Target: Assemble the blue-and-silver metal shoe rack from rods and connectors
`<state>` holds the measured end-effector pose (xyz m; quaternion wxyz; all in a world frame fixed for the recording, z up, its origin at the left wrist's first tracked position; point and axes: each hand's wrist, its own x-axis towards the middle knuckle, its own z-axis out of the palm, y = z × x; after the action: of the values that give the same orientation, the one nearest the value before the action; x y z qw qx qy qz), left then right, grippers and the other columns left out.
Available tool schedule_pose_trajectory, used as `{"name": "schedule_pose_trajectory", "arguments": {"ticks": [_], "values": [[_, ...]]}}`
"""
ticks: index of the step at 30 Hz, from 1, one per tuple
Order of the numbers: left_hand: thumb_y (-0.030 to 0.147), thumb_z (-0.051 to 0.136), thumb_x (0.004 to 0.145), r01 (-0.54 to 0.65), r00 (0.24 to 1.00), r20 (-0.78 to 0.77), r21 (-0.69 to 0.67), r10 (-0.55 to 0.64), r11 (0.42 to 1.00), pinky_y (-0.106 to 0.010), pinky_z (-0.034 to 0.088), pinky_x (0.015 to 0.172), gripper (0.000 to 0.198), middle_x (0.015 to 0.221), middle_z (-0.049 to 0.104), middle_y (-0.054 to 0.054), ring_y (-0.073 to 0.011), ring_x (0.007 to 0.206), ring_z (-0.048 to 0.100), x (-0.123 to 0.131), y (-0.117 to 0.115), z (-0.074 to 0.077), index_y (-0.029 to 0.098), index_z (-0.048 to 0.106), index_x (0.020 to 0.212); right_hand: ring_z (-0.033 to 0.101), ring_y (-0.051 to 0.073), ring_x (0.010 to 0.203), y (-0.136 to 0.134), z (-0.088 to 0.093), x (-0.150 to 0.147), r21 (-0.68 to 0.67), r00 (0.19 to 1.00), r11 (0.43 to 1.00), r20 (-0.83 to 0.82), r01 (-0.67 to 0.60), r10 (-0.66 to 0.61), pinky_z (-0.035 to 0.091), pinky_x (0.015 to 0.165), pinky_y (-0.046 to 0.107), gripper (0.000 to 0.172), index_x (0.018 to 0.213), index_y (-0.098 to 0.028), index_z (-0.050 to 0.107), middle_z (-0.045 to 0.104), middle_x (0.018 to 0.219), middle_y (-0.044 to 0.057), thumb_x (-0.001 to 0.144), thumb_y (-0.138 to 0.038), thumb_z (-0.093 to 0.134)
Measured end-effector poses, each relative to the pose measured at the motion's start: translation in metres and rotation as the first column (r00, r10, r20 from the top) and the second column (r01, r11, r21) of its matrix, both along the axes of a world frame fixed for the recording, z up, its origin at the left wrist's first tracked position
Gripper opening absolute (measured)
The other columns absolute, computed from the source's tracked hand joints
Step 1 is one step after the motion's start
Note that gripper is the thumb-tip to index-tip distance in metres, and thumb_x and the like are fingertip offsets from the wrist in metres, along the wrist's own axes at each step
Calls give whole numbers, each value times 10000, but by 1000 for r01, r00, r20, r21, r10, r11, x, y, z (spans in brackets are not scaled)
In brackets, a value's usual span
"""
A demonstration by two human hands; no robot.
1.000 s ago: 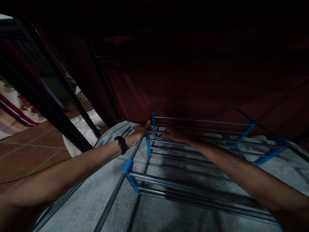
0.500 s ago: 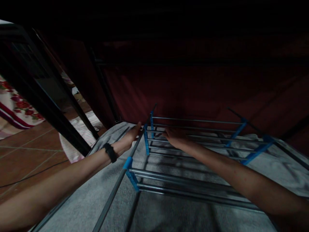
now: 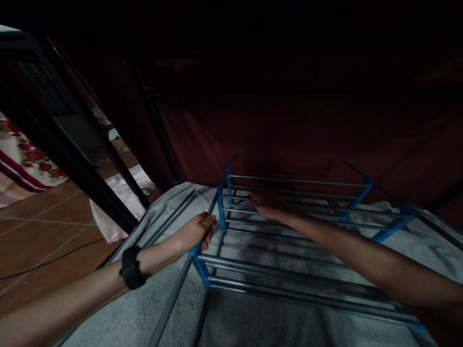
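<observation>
From my place I am watching the rack (image 3: 289, 275) resting on the grey blanket (image 3: 108, 318), across the lower right of the frame. The left hand (image 3: 202, 230) is gripping its side pole (image 3: 171, 302) near a blue joint (image 3: 201, 273). Further up, the right hand (image 3: 267, 205) is touching the rods, fingers curled; I cannot tell if it is gripping one. I am thinking a joint could slip if the hands are pulling unevenly, or the rack could tilt on soft cloth. Left of centre, more poles (image 3: 169, 219) are lying nearby. Beyond, a red curtain (image 3: 289, 140) is blocking the far side.
</observation>
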<state>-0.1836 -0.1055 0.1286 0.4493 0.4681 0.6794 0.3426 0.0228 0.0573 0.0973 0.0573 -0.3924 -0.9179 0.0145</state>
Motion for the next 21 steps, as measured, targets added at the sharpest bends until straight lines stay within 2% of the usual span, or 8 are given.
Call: {"name": "schedule_pose_trajectory", "arguments": {"ticks": [5, 9, 11, 15, 19, 21], "values": [[539, 510, 804, 57, 998, -10, 20, -57, 998, -231, 377, 411, 342, 534, 537, 33, -133, 410, 496, -2, -4, -2, 200, 469, 813, 622, 165, 828, 9, 0, -4, -98, 995, 991, -41, -93, 89, 395, 709, 247, 405, 922, -167, 661, 684, 955, 53, 1045, -335, 314], [532, 518, 804, 67, 997, 25, 7, -67, 998, -231, 367, 413, 332, 552, 539, 36, -132, 424, 497, -2, -4, -2, 205, 469, 820, 600, 126, 742, 9, -4, -7, -144, 988, 977, -50, -155, 149, 383, 659, 210, 404, 853, -141, 662, 671, 839, 28, 1033, -256, 319], [543, 524, 797, 85, 996, 22, 10, -85, 996, -232, 356, 411, 341, 549, 536, 33, -133, 426, 492, -3, -3, -4, 205, 473, 800, 608, 141, 768, 8, -6, -8, -123, 989, 982, -51, -144, 138, 393, 672, 223, 420, 886, -137, 669, 678, 872, 45, 1038, -250, 294], [588, 523, 774, 112, 993, -27, 23, -111, 994, -240, 357, 426, 393, 544, 527, 19, -135, 449, 487, -7, -3, -7, 201, 483, 716, 622, 215, 948, 0, -5, -9, -26, 996, 996, -37, -80, 79, 430, 787, 292, 414, 1031, -154, 669, 678, 1042, 99, 1051, -350, 305], [667, 533, 727, 111, 992, -62, 22, -110, 994, -262, 398, 490, 453, 530, 526, 37, -142, 465, 489, -11, 1, -7, 214, 520, 727, 607, 226, 1057, -7, -1, -7, 39, 998, 998, 2, -55, 55, 456, 859, 330, 319, 1202, -237, 611, 657, 1168, 58, 1039, -390, 384], [705, 538, 689, 106, 991, -86, 10, -105, 994, -275, 413, 516, 479, 522, 529, 53, -148, 468, 490, -13, 3, -6, 232, 552, 763, 613, 226, 1063, -6, 1, -7, 53, 999, 998, 16, -35, 35, 473, 860, 338, 337, 1225, -228, 592, 659, 1171, 59, 1036, -424, 393]]}}
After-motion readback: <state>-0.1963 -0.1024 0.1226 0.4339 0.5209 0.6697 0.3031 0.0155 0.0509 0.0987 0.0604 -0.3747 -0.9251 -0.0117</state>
